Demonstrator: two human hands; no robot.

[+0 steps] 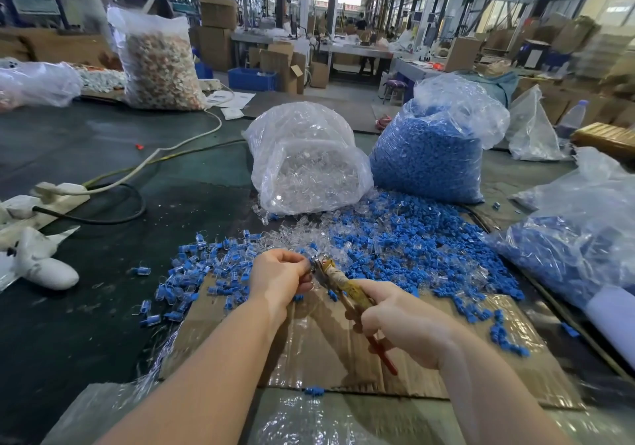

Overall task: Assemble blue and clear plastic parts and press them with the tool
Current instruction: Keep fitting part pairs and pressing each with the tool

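Part: small piece, blue w/ clear, pinched in left hand (280, 274) fingertips, right at the tool (338, 281) head; mostly hidden by fingers, can't tell details.
Left hand: fingers curled tight around the part, held above the cardboard (326, 341).
Tool: plier-type, metal head touching the part, yellowish taped handle plus a red handle sticking out below the palm.
Right hand (402, 321): wrapped around tool handles, clamped on them; can't tell if tool's head is closed.
Cardboard: flat sheet under both hands, glossy tape over it, a few blue bits on it.
Done pile (192, 283): blue-in-clear pieces scattered left of the hands, on cardboard edge & dark table (103, 156).
Loose blue parts (412, 245): wide heap right of & behind the hands.
Loose clear parts (302, 235): heap just behind hands, mixing w/ the blue.
Clear bag (302, 163): sack of clear parts, standing behind the heaps.
Blue bag (429, 156): sack of blue parts, just beside clear bag on its right.
Right bag (577, 238): another sack w/ blue parts, far right, lying open.
Power strip (58, 192): left side of table, white & black cables running off it.
Far bag (158, 63): tall sack of pale mixed pieces, back left.
Bottle (572, 118): back right, near the boxes.
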